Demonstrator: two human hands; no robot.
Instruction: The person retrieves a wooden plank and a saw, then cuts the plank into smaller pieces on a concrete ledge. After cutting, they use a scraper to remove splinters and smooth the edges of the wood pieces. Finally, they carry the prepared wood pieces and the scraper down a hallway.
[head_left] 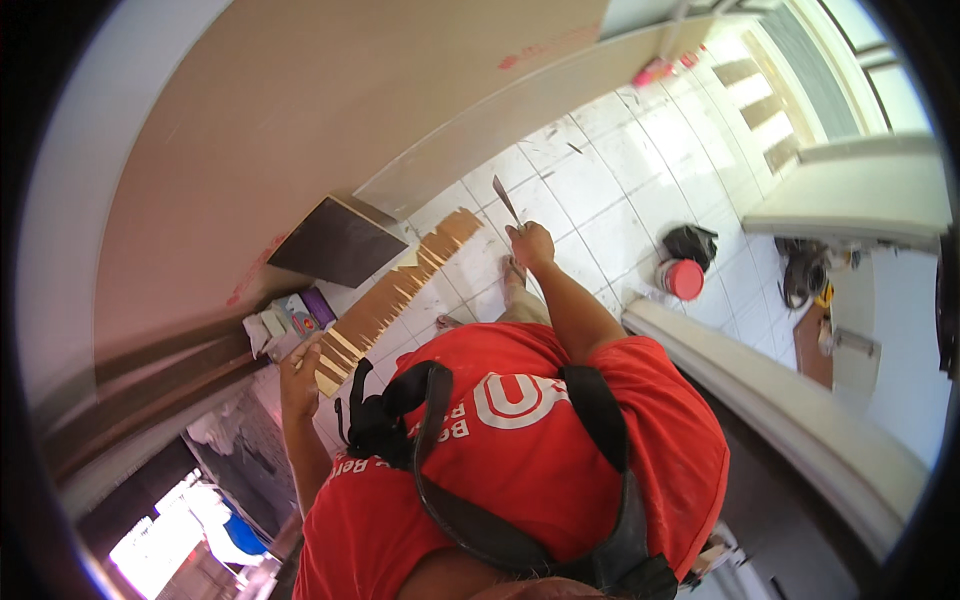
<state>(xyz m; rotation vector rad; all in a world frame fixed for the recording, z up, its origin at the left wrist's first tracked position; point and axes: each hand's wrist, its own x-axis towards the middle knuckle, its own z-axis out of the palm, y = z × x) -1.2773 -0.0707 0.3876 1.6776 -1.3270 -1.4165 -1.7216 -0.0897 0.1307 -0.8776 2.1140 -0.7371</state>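
My left hand [299, 378] grips the near end of a long, narrow strip of brown wood sheet [385, 305]. One long edge of that strip is jagged and splintered, with pale torn wood along it. Held out ahead, my right hand [531, 245] is closed round the handle of a thin-bladed tool [506, 198], a knife or a scraper; I cannot tell which. Its blade points up and away, apart from the strip's far end. Just beyond the strip a dark square panel [338, 243] leans by the large brown boards.
Large brown boards [330, 110] stand along the left. White floor tiles [600, 225] carry scattered scraps. To the right are a red-lidded tub [682, 279], a black bag [690, 245] and a pale ledge [770, 410]. Small boxes [300, 314] sit near my left hand.
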